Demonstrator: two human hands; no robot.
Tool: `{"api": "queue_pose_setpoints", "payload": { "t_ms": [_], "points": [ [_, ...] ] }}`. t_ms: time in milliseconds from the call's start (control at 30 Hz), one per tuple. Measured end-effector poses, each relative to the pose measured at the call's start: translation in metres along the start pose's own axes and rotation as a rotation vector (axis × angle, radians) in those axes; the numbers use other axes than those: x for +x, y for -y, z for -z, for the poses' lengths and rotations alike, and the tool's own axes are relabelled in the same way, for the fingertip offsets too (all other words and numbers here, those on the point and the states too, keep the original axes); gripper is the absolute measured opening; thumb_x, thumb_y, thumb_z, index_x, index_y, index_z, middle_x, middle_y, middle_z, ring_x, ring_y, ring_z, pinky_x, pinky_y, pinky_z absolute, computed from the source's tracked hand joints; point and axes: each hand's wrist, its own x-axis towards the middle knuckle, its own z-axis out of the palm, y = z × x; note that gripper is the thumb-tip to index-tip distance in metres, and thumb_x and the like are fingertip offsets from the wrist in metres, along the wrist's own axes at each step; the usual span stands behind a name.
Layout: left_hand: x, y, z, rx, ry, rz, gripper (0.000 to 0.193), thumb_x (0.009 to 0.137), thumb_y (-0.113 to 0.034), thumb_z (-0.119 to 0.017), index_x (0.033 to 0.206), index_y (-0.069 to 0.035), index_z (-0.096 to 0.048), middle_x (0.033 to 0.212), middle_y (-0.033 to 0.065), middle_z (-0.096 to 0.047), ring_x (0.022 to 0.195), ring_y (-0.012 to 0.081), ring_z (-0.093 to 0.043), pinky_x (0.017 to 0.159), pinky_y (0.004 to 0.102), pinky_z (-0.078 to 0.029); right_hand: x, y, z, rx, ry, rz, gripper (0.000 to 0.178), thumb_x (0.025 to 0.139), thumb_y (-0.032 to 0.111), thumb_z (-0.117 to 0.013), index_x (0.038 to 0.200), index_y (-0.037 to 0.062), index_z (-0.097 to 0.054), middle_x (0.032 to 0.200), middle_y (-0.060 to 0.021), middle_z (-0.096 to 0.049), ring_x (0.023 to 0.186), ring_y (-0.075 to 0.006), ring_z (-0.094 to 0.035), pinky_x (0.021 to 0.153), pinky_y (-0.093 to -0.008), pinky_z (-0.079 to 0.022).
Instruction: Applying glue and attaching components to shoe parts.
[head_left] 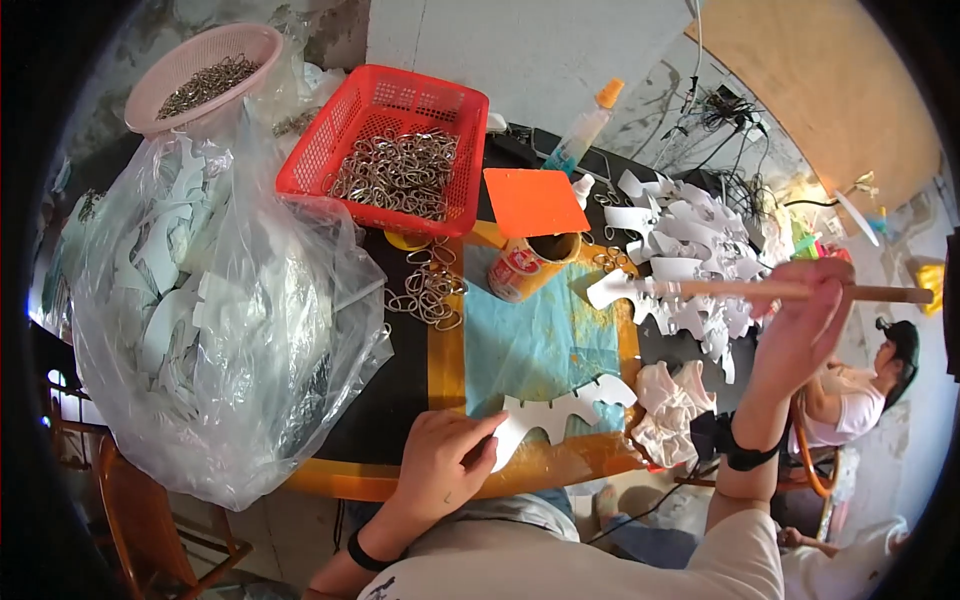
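Note:
My left hand (440,465) pinches the left end of a white cut-out piece (552,417) with a scalloped edge, close to the table's front edge. Raised on the right, my right hand (805,325) is closed around a long wooden stick (715,289), held almost level. The stick's left tip overlaps a white patch in the picture, so I cannot tell whether it ends in bristles. Between the hands and beyond them, an open orange-and-red can (530,268) stands on a blue sheet (500,345). An orange card (535,202) leans over the can's mouth.
A large clear bag (230,340) of white pieces fills the left. Behind are a red basket (470,180) of metal rings and a pink basket (150,75). Loose rings (430,285), a spray bottle (585,130), piled white pieces (700,240) and a cloth (672,410) lie around. Another person (855,395) sits right.

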Motion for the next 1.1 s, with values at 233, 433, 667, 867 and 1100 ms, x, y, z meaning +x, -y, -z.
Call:
{"api": "queue_pose_setpoints", "payload": {
  "t_ms": [233, 433, 667, 867, 1100],
  "points": [
    [0.002, 0.001, -0.001, -0.002, 0.018, -0.023, 0.018, 0.073, -0.002, -0.067, 0.090, -0.008, -0.071, 0.078, 0.0028, -0.067, 0.069, 0.0210, -0.059, 0.065, 0.0345, -0.041, 0.009, -0.029, -0.050, 0.034, 0.181, -0.036, 0.024, 0.102, 0.022, -0.040, 0.095, 0.0000, -0.048, 0.075, -0.0081, -0.057, 0.057, -0.0110, -0.057, 0.055, -0.0230, -0.046],
    [0.002, 0.001, 0.000, -0.006, 0.013, -0.008, 0.018, 0.073, -0.004, -0.068, 0.090, -0.009, -0.070, 0.080, 0.0029, -0.067, 0.072, 0.0213, -0.060, 0.068, 0.0346, -0.042, 0.000, -0.045, -0.069, -0.143, 0.315, 0.032, 0.022, 0.101, 0.020, -0.043, 0.094, 0.0001, -0.050, 0.075, -0.0066, -0.057, 0.060, -0.0095, -0.058, 0.054, -0.0215, -0.044],
    [0.005, -0.001, 0.001, -0.017, 0.040, 0.005, 0.016, 0.074, -0.009, -0.071, 0.091, -0.009, -0.070, 0.081, 0.0027, -0.067, 0.074, 0.0212, -0.060, 0.070, 0.0351, -0.042, -0.014, -0.070, -0.089, -0.143, 0.446, -0.180, 0.016, 0.098, 0.019, -0.050, 0.095, 0.0037, -0.052, 0.072, -0.0053, -0.056, 0.060, -0.0120, -0.060, 0.055, -0.0239, -0.046],
    [0.004, -0.001, 0.001, -0.004, 0.034, 0.012, 0.016, 0.074, -0.011, -0.072, 0.091, -0.010, -0.071, 0.082, 0.0027, -0.067, 0.075, 0.0212, -0.060, 0.071, 0.0350, -0.042, -0.012, -0.076, -0.088, -0.240, 0.421, -0.074, 0.016, 0.098, 0.017, -0.048, 0.095, 0.0026, -0.054, 0.069, -0.0058, -0.056, 0.054, -0.0117, -0.052, 0.051, -0.0241, -0.043],
    [0.002, 0.000, 0.000, 0.005, 0.024, 0.014, 0.016, 0.075, -0.010, -0.071, 0.091, -0.010, -0.071, 0.082, 0.0026, -0.067, 0.075, 0.0215, -0.059, 0.071, 0.0348, -0.042, 0.016, -0.057, -0.060, 0.070, 0.172, -0.155, 0.023, 0.102, 0.018, -0.037, 0.092, 0.0014, -0.050, 0.074, -0.0074, -0.057, 0.050, -0.0055, -0.045, 0.046, -0.0185, -0.037]
  ]
}}
